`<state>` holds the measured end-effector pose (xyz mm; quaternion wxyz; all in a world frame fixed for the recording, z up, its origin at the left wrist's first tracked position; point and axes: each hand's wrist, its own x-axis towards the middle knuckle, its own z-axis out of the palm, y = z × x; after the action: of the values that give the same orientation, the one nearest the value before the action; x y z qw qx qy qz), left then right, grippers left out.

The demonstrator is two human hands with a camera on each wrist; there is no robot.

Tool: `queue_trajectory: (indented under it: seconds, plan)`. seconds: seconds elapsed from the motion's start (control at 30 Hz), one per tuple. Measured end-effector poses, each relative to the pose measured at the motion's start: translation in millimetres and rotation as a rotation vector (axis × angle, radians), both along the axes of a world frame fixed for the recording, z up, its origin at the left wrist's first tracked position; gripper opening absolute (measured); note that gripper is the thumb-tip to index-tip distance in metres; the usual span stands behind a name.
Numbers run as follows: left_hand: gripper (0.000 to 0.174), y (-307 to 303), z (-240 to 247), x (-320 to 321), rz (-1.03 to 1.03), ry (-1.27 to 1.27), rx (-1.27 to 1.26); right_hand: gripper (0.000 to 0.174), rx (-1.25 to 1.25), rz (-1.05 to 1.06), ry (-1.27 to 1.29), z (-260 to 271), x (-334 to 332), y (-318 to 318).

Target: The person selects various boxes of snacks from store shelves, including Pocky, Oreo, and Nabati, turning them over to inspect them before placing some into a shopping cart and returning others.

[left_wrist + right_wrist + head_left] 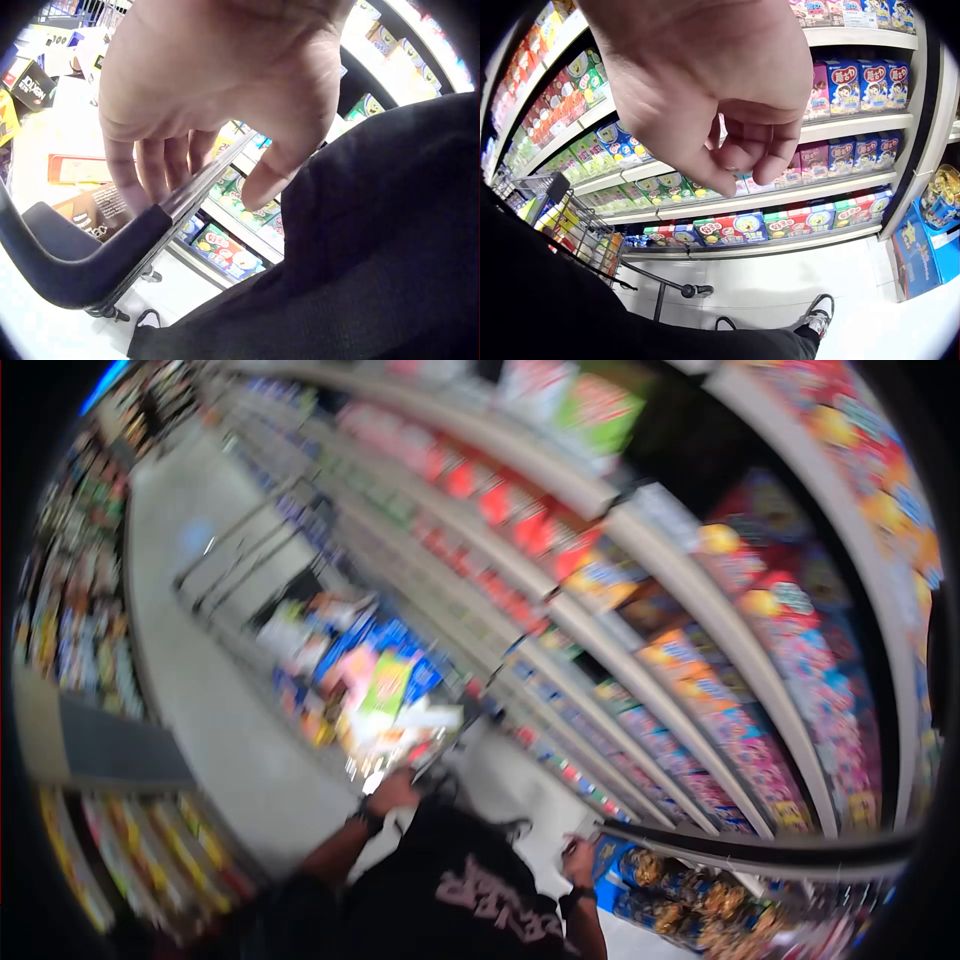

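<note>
My left hand (393, 792) is at the near end of a loaded shopping cart. In the left wrist view, its fingers go over the far side of the cart's handle bar (196, 187), with the thumb on the near side. A black plastic corner piece (90, 262) joins the bar. Packages heap the cart, among them a brown box (94, 210) close by the fingers. My right hand (712, 97) hangs by my side with loosely curled fingers, holding nothing. Shelves of boxed snacks (844, 86) stand beyond it.
Long shelves (590, 630) of colourful packs run along the right of the aisle. More shelves (85, 610) line the left side. A blue display box (919, 255) with gold-wrapped packs stands at the shelf end. Pale floor (200, 660) lies beside the cart. The head view is blurred.
</note>
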<state>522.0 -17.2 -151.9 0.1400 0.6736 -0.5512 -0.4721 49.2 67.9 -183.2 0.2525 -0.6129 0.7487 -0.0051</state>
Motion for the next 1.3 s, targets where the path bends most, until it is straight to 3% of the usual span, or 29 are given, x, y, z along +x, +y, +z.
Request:
queue_trajectory:
  seconds: [0.07, 0.17, 0.3, 0.37, 0.4, 0.43, 0.5, 0.57, 0.6, 0.7, 0.77, 0.83, 0.9, 0.93, 1.17, 1.3]
  plan:
    - [0.047, 15, -80, 15, -0.106, 0.068, -0.358, 0.036, 0.017, -0.110, -0.162, 1, 5, -2]
    - [0.046, 9, -22, 10, -0.112, -0.091, -0.035, 0.035, 0.106, -0.116, -0.207, 6, 15, -2]
    - [0.048, 13, -33, 21, -0.155, -0.058, 0.044, 0.034, 0.155, -0.041, -0.232, -1, 6, 2]
    - [0.046, 2, -37, 41, -0.198, 0.194, 0.166, 0.031, 0.193, -0.144, -0.453, -21, -9, 9]
    - [0.046, 3, -44, 50, -0.162, 0.264, 0.132, 0.029, 0.171, -0.051, -0.365, -7, -1, 3]
    - [0.035, -6, -22, 59, -0.125, 0.274, 0.171, 0.029, 0.181, -0.050, -0.360, 0, 2, -1]
    - [0.020, -4, -59, 75, 0.193, 0.381, 0.097, 0.032, 0.214, -0.090, -0.365, 13, 11, -8]
    - [0.013, -7, -91, 95, 0.495, 0.281, -0.071, 0.033, 0.249, -0.124, -0.369, 31, 22, -14]
    - [0.011, -16, -75, 103, 0.589, 0.203, 0.003, 0.032, 0.241, -0.121, -0.371, 33, 24, -15]
    - [0.014, -22, -124, 116, 0.844, 0.349, -0.127, 0.028, 0.255, -0.107, -0.398, 20, 20, -13]
    - [0.020, -36, -98, 107, 0.815, 0.361, -0.038, 0.024, 0.275, -0.101, -0.416, 17, 22, -13]
    - [0.026, -46, -81, 92, 0.837, 0.577, 0.105, 0.022, 0.228, -0.118, -0.366, 24, 33, -14]
    - [0.031, -48, -70, 79, 0.683, 0.419, 0.111, 0.022, 0.250, -0.161, -0.362, 24, 34, -14]
    - [0.035, -47, -80, 75, 0.558, 0.278, -0.118, 0.023, 0.272, -0.205, -0.363, 23, 32, -13]
    - [0.032, -52, -94, 72, 0.537, 0.271, -0.173, 0.027, 0.252, -0.146, -0.390, 22, 19, -4]
    - [0.032, -54, -98, 72, 0.543, 0.263, -0.144, 0.031, 0.371, -0.182, -0.300, 30, 30, -7]
